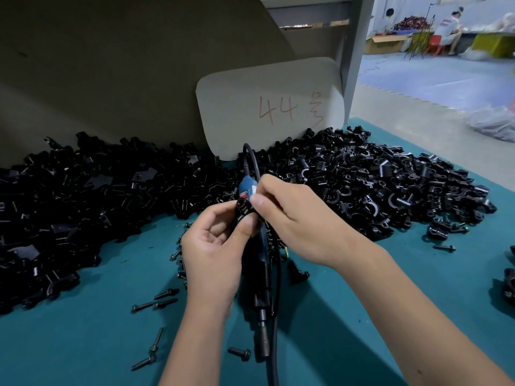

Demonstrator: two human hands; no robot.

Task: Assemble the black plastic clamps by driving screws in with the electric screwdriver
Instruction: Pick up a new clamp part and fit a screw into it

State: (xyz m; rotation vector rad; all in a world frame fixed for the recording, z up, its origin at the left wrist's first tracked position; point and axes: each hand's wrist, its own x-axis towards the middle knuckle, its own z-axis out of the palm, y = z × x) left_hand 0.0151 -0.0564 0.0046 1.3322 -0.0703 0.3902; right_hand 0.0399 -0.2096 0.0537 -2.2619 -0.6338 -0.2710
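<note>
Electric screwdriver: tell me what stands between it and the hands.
Nothing separate. The electric screwdriver lies on the table under both hands; the left hand and right hand are occupied, pinching a black clamp above it.

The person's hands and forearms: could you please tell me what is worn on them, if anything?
Nothing is worn. The left hand and the right hand are bare, with no gloves, rings, watch or wristbands in view. Both forearms are bare as far as the frame's lower edge, with no sleeves visible. The fingers have short, plain nails.
</note>
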